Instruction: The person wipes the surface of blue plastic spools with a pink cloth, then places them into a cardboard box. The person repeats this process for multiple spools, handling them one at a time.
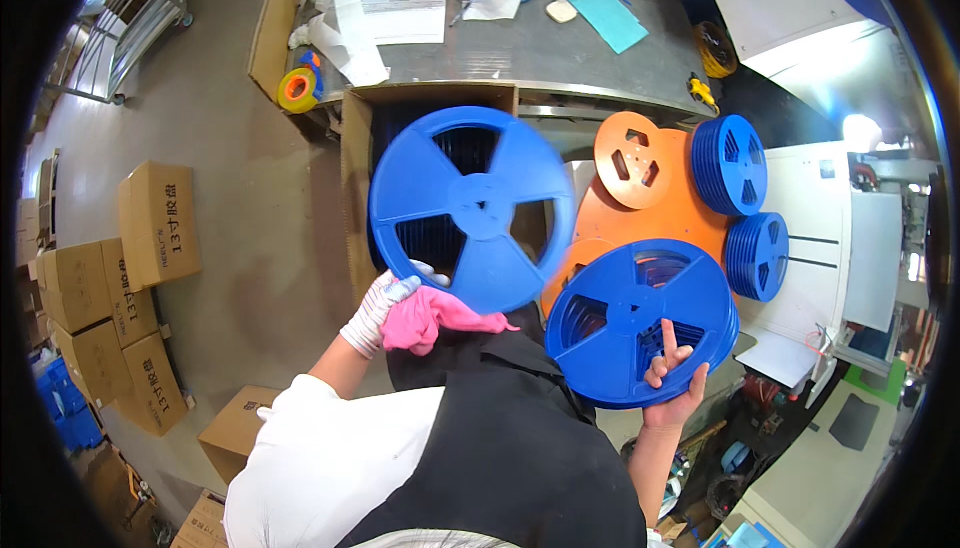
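Note:
A large flat blue plastic reel (425,183), with wide cut-out windows, stands tilted in front of me. My left hand (385,310), in a white glove, grips its lower left rim together with a bunched pink cloth (430,316). Behind that reel is an open cardboard box (357,178) with dark reel edges inside. My bare right hand (680,383) is at the lower right rim of a stack of similar blue reels (590,350). Its fingers come through a window of the stack, the index finger stretched out and the others curled.
Orange discs (634,160) lie beyond the stack, with smaller blue reel stacks (740,163) at their right. A grey workbench (500,53) at the back bears tape rolls (297,90), papers and cloths. Cardboard boxes (160,223) are piled at left; a metal cart (130,33) stands far left.

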The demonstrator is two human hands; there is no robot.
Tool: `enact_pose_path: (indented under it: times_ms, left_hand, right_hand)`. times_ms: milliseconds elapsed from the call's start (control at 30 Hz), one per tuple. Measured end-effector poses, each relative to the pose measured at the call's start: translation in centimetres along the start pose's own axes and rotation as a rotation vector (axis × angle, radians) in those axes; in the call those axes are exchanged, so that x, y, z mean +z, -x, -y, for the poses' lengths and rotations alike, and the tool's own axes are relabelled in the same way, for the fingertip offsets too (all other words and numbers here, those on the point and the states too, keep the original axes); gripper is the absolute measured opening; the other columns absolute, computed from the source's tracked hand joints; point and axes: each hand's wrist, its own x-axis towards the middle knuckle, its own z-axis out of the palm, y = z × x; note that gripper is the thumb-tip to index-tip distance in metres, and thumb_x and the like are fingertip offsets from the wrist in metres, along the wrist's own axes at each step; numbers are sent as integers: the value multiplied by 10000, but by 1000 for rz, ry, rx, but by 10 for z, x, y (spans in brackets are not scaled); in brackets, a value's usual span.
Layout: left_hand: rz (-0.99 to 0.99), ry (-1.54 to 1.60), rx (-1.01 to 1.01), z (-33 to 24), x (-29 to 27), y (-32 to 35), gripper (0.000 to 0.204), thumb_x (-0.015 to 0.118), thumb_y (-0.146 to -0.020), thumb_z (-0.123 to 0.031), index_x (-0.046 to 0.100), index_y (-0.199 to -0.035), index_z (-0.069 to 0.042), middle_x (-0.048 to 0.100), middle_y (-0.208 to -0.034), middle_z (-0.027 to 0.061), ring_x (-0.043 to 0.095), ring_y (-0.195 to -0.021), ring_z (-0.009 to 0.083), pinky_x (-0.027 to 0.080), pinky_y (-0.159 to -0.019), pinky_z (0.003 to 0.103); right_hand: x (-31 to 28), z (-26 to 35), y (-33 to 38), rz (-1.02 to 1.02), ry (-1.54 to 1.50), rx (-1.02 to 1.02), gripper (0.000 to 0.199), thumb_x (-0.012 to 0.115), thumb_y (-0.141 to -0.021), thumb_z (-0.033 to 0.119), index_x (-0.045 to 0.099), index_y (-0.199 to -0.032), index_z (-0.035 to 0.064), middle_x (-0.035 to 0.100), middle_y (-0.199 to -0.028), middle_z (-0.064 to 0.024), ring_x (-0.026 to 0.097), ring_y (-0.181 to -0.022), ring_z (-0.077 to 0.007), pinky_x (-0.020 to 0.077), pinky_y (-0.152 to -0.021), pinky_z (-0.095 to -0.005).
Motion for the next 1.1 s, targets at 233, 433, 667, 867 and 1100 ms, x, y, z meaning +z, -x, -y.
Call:
enact_pose_path:
  times_ms: [233, 433, 667, 867, 1100]
  left_hand:
    - [-796, -1206, 354, 8, -124, -59, 175, 577, -900, -134, 582, -1052, -47, 692, -859, 144, 687, -833, 297, 535, -766, 403]
    - [-985, -1578, 252, -10, -166, -111, 204, 533, -898, -202, 582, -1066, -97, 683, -892, 204, 653, -861, 414, 515, -773, 481]
    - [-924, -1494, 145, -4, -185, -147, 195, 608, -866, -192, 631, -1037, -100, 702, -923, 168, 667, -866, 367, 516, -801, 427]
    - [-901, -1440, 74, 3, -200, -153, 406, 642, -869, -206, 564, -1260, -129, 688, -966, 161, 660, -875, 329, 522, -817, 409]
    - [-579, -1435, 215, -15, -105, -136, 711, 674, -862, -129, 361, -1499, -172, 663, -1117, 145, 651, -962, 280, 507, -872, 347]
  right_hand:
    - [6, -2, 2, -20, -5, -17, 402, 570, -969, 408, 548, -1031, 11, 219, -1562, -263, 587, -710, -186, 498, -582, -272]
    - [8, -1, 3, -7, 26, 0, 387, 563, -973, 400, 537, -1023, 17, 199, -1574, -255, 553, -710, -164, 483, -583, -254]
    - [9, -1, 5, -14, 37, 2, 390, 565, -972, 402, 536, -1022, 16, 182, -1580, -255, 558, -713, -170, 483, -586, -258]
    - [7, -2, 8, -20, 22, -5, 399, 574, -963, 410, 545, -1024, 17, 180, -1579, -262, 553, -701, -168, 462, -559, -254]
    - [-1, 17, 15, 199, -139, -42, 417, 652, -917, 424, 554, -980, 23, 119, -1602, -240, 490, -559, -113, 387, -487, -229]
